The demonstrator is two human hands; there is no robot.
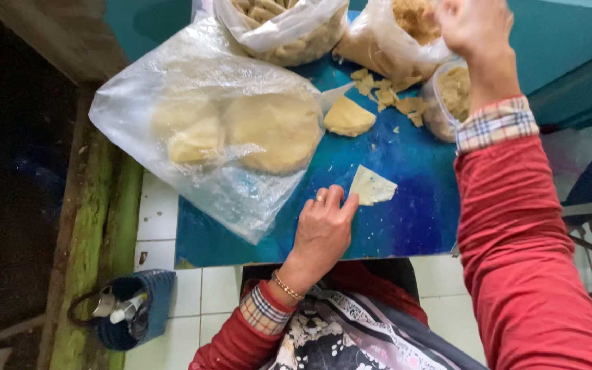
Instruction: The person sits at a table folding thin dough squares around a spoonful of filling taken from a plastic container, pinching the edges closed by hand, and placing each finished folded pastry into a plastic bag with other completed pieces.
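Left hand (323,229) flat, fingertips pinning pale triangular dough wrapper (371,186) at one o'clock on blue board (405,219); right hand (471,24) raised over clear filling bag (392,34), grip unclear; best kept pinned steadily.

On the blue tabletop (405,219), a pale triangular dough piece (371,186) lies right of the clear plastic bag of round dough discs (227,130); behind it lie small dough scraps (392,92).

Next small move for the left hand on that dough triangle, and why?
Probably hold the triangular dough piece flat a moment longer: the left hand touches only its near edge with fingertips, while the right hand is up at the bag of crumbly filling, away from the blue table.
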